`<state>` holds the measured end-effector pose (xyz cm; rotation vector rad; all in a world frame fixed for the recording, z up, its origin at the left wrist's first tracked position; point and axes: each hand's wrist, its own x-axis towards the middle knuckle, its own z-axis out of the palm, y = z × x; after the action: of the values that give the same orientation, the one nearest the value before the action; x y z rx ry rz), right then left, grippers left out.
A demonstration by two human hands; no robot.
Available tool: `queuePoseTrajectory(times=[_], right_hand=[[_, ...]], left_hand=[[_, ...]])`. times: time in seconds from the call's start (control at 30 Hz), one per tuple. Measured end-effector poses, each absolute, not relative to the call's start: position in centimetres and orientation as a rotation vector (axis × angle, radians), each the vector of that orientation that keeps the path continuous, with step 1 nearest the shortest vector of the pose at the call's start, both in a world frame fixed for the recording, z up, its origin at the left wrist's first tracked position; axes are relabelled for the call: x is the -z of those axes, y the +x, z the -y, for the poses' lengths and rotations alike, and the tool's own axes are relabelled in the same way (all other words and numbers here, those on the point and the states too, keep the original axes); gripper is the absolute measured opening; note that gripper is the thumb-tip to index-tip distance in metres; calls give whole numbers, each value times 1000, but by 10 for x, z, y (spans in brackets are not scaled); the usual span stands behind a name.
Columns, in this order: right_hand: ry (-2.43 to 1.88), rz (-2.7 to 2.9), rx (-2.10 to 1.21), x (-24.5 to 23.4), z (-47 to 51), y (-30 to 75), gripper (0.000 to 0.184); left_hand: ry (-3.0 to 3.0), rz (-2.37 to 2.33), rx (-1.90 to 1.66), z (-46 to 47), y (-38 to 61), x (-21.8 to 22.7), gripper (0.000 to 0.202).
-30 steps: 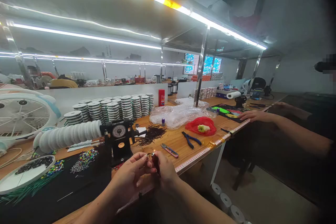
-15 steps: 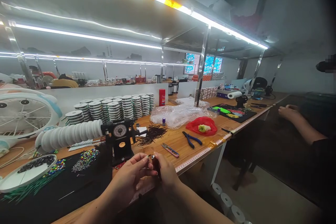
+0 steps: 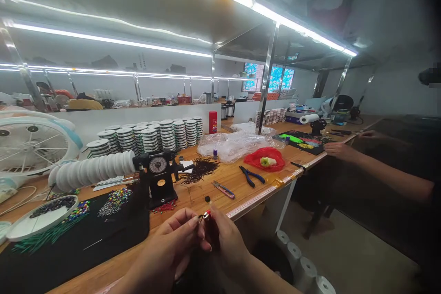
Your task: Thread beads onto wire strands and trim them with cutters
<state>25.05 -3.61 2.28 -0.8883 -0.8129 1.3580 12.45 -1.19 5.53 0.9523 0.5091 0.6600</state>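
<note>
Many spools (image 3: 153, 137), long wooden workbench (image 3: 229, 197)

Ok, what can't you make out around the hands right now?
All from the head view:
The small red-and-metal item: the fingers of the right hand hide most of it, so what it is stays unclear.
What the left hand pinches: too small to tell.
The small black piece on the wooden bench: too small to identify.
The green-and-white lump in the red plastic bag: too small, and partly wrapped by the bag.
</note>
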Motion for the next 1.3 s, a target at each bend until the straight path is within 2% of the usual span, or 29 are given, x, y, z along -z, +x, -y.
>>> queuePoseTrajectory(times=[0.17,0.3,0.4,0.5,0.67,1.0,1.3], right_hand=[[-879,643,-1372,-15,74,269,55],[-1047,617,-1316,22,88,293,54],[-1206,637,-1276,58,89,296,57],[-1304,703,-1281,88,85,283,59],[-1342,605,-1375,111,73,256,50],[-1250,645,-1366,105,68,243,39],[-1276,650,-1370,103,71,245,43]], left_hand=[[1212,-443,-517,48,109,-38,20],[1555,-480,-385,58,116,4,24],[1114,-583,-381,56,131,44,29],[851,-694,-513,52,139,67,25],[657,-801,-567,47,134,64,20],[696,-841,-583,44,131,71,23],[694,-831,-549,47,132,62,22]])
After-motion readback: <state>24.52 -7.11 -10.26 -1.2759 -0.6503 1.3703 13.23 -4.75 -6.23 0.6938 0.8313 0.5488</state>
